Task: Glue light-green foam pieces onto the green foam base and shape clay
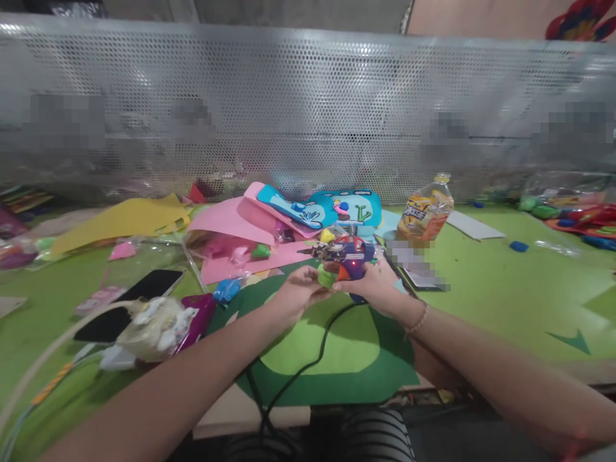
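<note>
My right hand (378,285) is wrapped round a purple and orange glue gun (349,253) whose small red light glows; its black cord (308,366) runs down toward me. My left hand (301,287) pinches a small green piece (326,277) right against the gun, with a yellow bit (327,235) just above. Both hands meet over green felt sheets (337,350) on the green table.
Pink foam sheets (231,224) and a blue decorated craft piece (332,206) lie behind the hands. A plastic bottle (426,212) stands to the right. A black phone (129,301) and a white bundle (154,327) sit left. A perforated metal screen (308,109) closes the back.
</note>
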Available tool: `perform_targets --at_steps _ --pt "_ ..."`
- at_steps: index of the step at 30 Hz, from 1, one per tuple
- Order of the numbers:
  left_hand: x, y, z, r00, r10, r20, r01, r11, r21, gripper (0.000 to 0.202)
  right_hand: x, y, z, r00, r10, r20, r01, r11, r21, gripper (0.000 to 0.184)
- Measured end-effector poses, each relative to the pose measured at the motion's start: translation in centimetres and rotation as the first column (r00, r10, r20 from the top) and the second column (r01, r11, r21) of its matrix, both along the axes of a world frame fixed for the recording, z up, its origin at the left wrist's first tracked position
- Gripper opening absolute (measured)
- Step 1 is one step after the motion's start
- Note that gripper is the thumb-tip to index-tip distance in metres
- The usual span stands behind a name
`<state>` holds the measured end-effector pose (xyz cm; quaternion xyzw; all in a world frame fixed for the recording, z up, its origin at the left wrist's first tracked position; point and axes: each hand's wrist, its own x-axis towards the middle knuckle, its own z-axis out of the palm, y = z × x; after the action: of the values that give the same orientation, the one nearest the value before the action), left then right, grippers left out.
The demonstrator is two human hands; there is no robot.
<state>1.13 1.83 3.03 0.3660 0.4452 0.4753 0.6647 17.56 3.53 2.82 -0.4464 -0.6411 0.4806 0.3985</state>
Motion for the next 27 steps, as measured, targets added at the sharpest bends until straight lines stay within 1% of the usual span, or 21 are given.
perform_targets --at_steps 2,3,5,8,12,14,17,19,21,22,24,25,27 --pt "0.1 -0.1 0.1 0.999 -0.013 0.041 0.014 1.000 -0.018 0.018 0.1 -0.3 0.3 0.990 -0.047 0.132 0.051 0.998 -0.029 0.041" --pt "0.2 -0.2 0.2 0.998 -0.020 0.060 0.022 0.999 -0.026 0.017 0.1 -0.4 0.5 0.984 -0.059 0.170 0.066 0.997 -0.036 0.040" --pt "0.3 -0.4 0.4 0.995 -0.038 0.090 0.042 0.998 -0.038 0.018 0.2 -0.5 0.7 0.977 -0.078 0.198 0.082 0.997 -0.009 0.036" --pt "0.4 -0.6 0.6 0.990 -0.070 0.122 0.074 0.997 -0.032 0.020 0.3 -0.4 0.8 0.987 -0.056 0.149 0.053 0.998 0.026 0.036" --pt "0.4 -0.6 0.5 0.989 -0.097 0.114 0.099 0.995 -0.013 0.013 0.2 -0.3 0.5 0.999 0.015 0.036 -0.017 0.998 0.058 0.041" --pt "0.4 -0.6 0.3 0.991 -0.108 0.077 0.109 0.994 -0.015 0.009 0.0 -0.4 0.6 0.998 0.005 0.070 -0.012 0.995 0.097 0.038" --pt "0.2 -0.6 0.0 0.987 -0.160 -0.019 0.160 0.987 0.026 0.002 -0.2 -0.7 0.9 0.968 -0.120 0.221 0.089 0.985 0.148 0.031" --pt "0.2 -0.5 -0.4 0.980 -0.186 -0.069 0.190 0.980 0.063 0.006 -0.2 -0.8 1.3 0.925 -0.222 0.308 0.183 0.971 0.152 0.028" --pt "0.1 -0.4 -0.8 0.983 -0.157 -0.098 0.167 0.980 0.108 0.013 -0.2 -0.9 1.7 0.898 -0.277 0.342 0.244 0.960 0.137 0.027" --pt "0.1 -0.4 -0.9 0.985 -0.124 -0.116 0.140 0.979 0.145 0.018 -0.1 -0.9 1.8 0.898 -0.287 0.332 0.260 0.958 0.122 0.027" --pt "0.0 -0.3 -1.2 0.983 -0.055 -0.175 0.097 0.965 0.244 0.030 0.0 -0.9 1.9 0.925 -0.283 0.255 0.272 0.959 0.076 0.027" --pt "0.0 -0.3 -1.2 0.977 -0.039 -0.208 0.101 0.951 0.293 0.036 0.0 -0.8 1.9 0.943 -0.270 0.194 0.267 0.963 0.043 0.027" --pt "-0.1 -0.3 -1.0 0.964 -0.054 -0.262 0.149 0.922 0.357 0.044 0.1 -0.6 1.6 0.971 -0.233 0.053 0.235 0.971 -0.036 0.028"
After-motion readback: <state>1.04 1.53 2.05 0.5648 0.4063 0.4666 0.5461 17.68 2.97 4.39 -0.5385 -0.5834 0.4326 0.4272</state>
